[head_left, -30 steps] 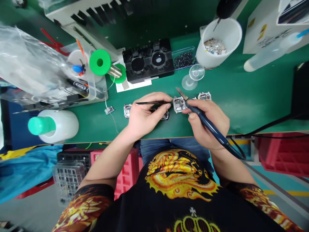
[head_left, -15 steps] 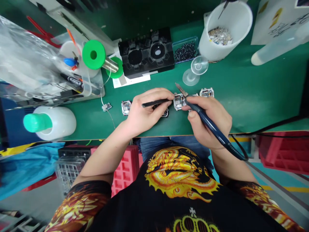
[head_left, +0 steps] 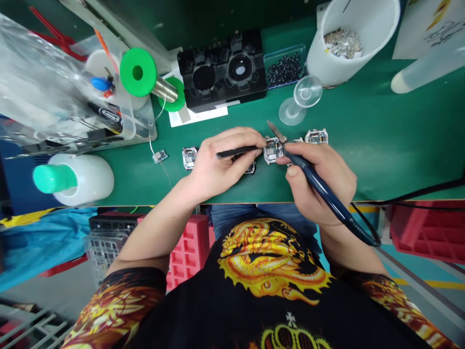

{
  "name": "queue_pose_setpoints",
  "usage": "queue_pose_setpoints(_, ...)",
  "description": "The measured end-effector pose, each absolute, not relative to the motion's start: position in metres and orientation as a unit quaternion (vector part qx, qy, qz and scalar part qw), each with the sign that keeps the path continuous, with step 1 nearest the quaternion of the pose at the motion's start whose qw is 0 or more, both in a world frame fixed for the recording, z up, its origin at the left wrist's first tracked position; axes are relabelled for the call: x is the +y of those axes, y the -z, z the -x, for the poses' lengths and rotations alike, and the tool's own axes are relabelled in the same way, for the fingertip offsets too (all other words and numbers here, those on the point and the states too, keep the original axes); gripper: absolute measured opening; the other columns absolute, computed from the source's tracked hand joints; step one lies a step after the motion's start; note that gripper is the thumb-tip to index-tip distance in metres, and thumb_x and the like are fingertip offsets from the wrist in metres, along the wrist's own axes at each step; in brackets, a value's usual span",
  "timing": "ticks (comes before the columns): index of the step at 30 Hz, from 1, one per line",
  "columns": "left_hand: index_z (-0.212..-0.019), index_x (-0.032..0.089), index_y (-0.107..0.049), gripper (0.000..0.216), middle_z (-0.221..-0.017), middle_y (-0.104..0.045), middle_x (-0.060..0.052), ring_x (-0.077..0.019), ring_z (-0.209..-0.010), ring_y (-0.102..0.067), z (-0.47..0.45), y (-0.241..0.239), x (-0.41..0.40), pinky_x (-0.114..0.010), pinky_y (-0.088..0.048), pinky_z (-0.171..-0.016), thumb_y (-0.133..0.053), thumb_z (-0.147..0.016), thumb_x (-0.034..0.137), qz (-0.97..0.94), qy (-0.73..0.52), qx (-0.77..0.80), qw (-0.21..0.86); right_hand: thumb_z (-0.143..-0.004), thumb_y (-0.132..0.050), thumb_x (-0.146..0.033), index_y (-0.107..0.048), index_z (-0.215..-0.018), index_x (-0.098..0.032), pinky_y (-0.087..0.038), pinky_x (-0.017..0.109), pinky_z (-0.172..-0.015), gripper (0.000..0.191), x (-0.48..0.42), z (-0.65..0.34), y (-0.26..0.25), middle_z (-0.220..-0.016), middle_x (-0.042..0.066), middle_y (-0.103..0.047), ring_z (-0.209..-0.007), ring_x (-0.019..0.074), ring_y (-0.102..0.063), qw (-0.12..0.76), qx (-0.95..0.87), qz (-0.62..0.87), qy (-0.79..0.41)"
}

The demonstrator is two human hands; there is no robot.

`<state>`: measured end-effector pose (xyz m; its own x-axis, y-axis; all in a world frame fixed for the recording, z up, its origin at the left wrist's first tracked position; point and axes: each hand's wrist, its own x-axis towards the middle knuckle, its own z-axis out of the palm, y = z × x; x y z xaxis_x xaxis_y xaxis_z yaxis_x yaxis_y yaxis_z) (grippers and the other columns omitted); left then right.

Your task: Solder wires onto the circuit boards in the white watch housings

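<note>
Soldering step in hand -- left hand (head_left: 218, 167) fingers pinch tweezers (head_left: 238, 152), right hand (head_left: 321, 177) fingers grip soldering iron (head_left: 329, 196) at the module (head_left: 271, 151) -- next likely calls for steadiness

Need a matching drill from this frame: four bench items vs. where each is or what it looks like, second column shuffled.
1. soldering iron
2. tweezers
3. solder spool
4. white tub

A. holds metal scraps
B. in the grip of the left hand
C. in the grip of the right hand
D. green flanges, left of the black fixture

Pairs: 1-C, 2-B, 3-D, 4-A.
</note>
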<state>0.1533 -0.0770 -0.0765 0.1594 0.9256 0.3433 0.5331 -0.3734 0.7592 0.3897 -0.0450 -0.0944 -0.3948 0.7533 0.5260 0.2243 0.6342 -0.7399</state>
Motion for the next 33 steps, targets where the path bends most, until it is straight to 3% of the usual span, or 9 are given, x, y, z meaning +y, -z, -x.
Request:
queue_pose_setpoints(27, -0.114, 0.026, -0.082, 0.013, -0.111, -0.085, -0.003, -0.0201, -0.107, -0.083, -0.152, 0.0769, -0.073, -0.037, -0.069, -0.099, -0.074, -0.107, 0.019, -0.718, -0.42, 0.494, 0.253, -0.106, -0.069, -0.027, -0.073, -0.136, -0.027, -0.068, 0.044, -0.091, 0.03, -0.0453, -0.3886, 0.0916, -0.107, 0.003, -0.085, -0.098, 0.0257, -0.081, 0.451, -0.78, 0.315, -0.298)
queue_pose_setpoints(33, -0.111, 0.025, -0.083, 0.008, -0.11, -0.085, -0.004, -0.0216, -0.105, -0.083, -0.1509, 0.079, -0.0741, -0.04, -0.07, -0.097, -0.077, -0.106, 0.025, -0.687, -0.433, 0.518, 0.269, -0.107, -0.067, -0.023, -0.071, -0.142, -0.03, -0.068, 0.049, -0.096, 0.035, -0.0481, -0.3918, 0.0895, -0.117, 0.003, -0.085, -0.103, 0.0273, -0.079, 0.433, -0.782, 0.332, -0.302)
